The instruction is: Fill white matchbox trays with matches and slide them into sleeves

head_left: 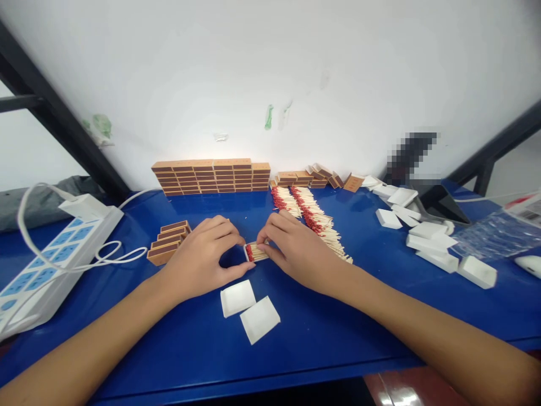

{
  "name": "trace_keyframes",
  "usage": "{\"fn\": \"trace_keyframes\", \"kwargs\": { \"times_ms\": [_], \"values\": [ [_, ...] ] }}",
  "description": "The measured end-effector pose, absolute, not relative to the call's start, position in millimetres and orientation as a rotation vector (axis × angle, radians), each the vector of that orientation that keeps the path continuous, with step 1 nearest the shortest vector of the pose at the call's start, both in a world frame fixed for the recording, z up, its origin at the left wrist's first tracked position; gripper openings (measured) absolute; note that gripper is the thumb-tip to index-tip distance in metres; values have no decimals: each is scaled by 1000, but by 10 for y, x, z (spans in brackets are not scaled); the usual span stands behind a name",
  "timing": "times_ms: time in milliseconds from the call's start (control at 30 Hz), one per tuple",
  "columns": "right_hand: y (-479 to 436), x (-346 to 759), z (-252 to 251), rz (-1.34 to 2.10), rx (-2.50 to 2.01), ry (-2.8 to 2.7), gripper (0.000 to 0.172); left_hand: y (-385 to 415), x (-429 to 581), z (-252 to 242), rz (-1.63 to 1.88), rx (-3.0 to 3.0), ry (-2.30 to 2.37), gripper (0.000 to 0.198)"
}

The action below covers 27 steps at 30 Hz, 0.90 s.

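A small white matchbox tray [257, 257] lies between my hands, with red-headed matches [254, 251] inside. My left hand [207, 251] curves round the tray's left end, thumb at the near side and index finger at the far side. Over the tray's right part, my right hand [291, 248] pinches at the matches with bent fingers; its fingertips partly cover them. Two white inner trays [238, 298] rest on the blue table just in front. Behind my right hand, loose matches [316, 217] are spread in two rows, heads to the left.
Stacked matchboxes [211, 177] line the wall, with looser matchboxes [319, 176] to their right. Several matchboxes [167, 242] sit left of my left hand. A power strip [63, 259] with white cables is at left. White trays [431, 242] pile up right, near a dark tablet-like device [439, 203].
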State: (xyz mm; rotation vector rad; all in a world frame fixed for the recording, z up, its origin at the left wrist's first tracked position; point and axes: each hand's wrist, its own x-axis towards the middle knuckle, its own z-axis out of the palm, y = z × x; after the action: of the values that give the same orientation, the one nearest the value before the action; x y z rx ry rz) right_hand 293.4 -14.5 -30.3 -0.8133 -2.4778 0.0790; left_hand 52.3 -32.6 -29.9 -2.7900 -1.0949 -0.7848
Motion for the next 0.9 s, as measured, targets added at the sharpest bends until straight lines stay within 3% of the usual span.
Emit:
{"fn": "trace_keyframes", "kwargs": {
  "times_ms": [267,433,600,900],
  "values": [
    [-17,3091,-295,171,-866,-2415,11,-336,513,-287,-789,-2819,-1106,26],
    [337,3485,-259,-43,-1018,-2394,11,-333,494,-289,-788,-2821,-1111,27],
    [494,3615,-332,-28,-1132,-2531,11,-340,491,-278,-773,-2828,-1113,27],
    [427,3508,-318,55,-1118,-2593,19,-336,495,-273,-764,-2820,-1125,27]
  ]
}}
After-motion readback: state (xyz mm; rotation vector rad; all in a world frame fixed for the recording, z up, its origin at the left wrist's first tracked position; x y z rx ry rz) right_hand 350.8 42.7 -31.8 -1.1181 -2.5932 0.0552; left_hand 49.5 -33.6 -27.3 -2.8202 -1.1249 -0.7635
